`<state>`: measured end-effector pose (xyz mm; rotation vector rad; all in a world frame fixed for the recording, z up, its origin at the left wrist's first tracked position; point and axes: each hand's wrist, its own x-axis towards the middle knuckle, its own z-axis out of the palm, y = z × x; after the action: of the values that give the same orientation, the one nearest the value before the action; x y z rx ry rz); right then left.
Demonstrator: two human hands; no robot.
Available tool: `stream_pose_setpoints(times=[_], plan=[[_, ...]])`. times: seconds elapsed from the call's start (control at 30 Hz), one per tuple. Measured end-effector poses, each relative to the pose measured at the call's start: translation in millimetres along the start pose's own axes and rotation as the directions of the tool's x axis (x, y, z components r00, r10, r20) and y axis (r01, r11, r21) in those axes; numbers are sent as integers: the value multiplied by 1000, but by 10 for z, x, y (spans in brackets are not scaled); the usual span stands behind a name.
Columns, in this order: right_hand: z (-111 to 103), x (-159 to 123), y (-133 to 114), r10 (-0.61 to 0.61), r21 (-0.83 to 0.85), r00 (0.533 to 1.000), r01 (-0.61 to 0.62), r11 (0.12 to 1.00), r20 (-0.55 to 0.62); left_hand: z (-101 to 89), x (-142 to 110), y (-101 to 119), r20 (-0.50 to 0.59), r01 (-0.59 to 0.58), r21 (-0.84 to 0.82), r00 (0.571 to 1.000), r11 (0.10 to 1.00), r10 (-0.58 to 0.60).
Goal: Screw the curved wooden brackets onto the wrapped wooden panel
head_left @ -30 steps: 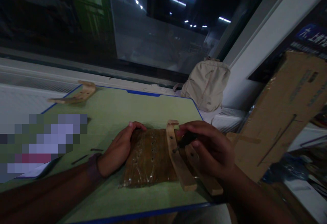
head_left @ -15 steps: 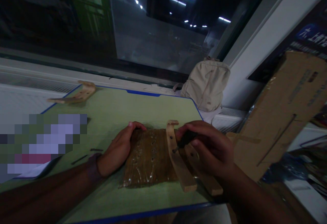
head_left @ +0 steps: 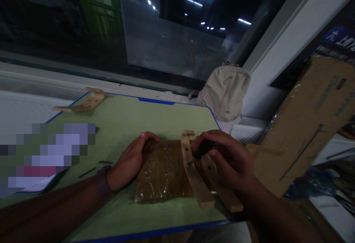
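My left hand (head_left: pixel 130 161) is wrapped around the left edge of a brown wooden board (head_left: pixel 158 169) covered in clear plastic, with small holes in its face. In my right hand (head_left: pixel 230 156) is a dark-handled screwdriver (head_left: pixel 203 150), its fingers closed around the handle. The tip meets a screw (head_left: pixel 190 163) in a curved wooden piece (head_left: pixel 197 184), which rests across the board's right side. A second curved wooden piece (head_left: pixel 229 199) lies just to the right, partly hidden under my right hand.
Another curved wooden piece (head_left: pixel 93 101) sits at the table's far left corner. Two dark screws or bolts (head_left: pixel 87 173) lie left of my wrist. A pixelated object (head_left: pixel 47 154) covers the left side. A beige backpack (head_left: pixel 226 91) and a large cardboard box (head_left: pixel 307 125) stand beyond the green table (head_left: pixel 124 113).
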<state>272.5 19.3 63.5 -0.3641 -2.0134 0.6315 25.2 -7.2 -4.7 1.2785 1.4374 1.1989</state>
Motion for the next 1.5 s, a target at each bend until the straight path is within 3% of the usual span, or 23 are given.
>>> stream_pose_setpoints(times=[0.13,0.23,0.4,0.53,0.63,0.73,0.87,1.03,1.13,1.27,1.4,1.5], plan=[[-48,-21,77,-30,-91,991,19,996,-127,-4,-9,-5,22,29,-31,999,999,-28],[-75,-8,33,-88,-153,994,76,985,-71,-5,-19,12,12,29,-20,1000,999,-29],[-23,30,-79,-61,-83,994,69,994,91,2,-24,45,14,1,-28,1000,1000,-1],[-1,6,5,-5,-5,1000,5,1000,7,2,-11,9,13,-1,-50,1000,999,2],[-38,-23,82,-32,-56,996,28,998,-79,0,7,-27,35,16,-69,999,997,-14],[-68,-21,67,-110,-85,994,110,990,9,1,20,-29,27,29,-53,999,998,-28],[-39,7,-21,-108,-54,986,116,992,127,-2,9,5,3,-2,-3,1000,1000,2],[-38,21,7,-11,40,1000,11,999,18,-3,-7,3,9,19,-11,1000,1000,-18],[-106,41,20,-52,-72,998,49,996,-41,1,-4,-10,6,12,-16,1000,1000,-11],[-137,48,-21,-122,-149,991,129,980,51,-2,2,-1,12,7,-19,1000,1000,-7],[-65,28,-26,-79,-59,991,86,995,104,-8,6,0,13,14,-24,1000,1000,-13],[-54,28,4,-15,-15,999,16,1000,49,-2,1,-4,15,25,-22,1000,999,-24]])
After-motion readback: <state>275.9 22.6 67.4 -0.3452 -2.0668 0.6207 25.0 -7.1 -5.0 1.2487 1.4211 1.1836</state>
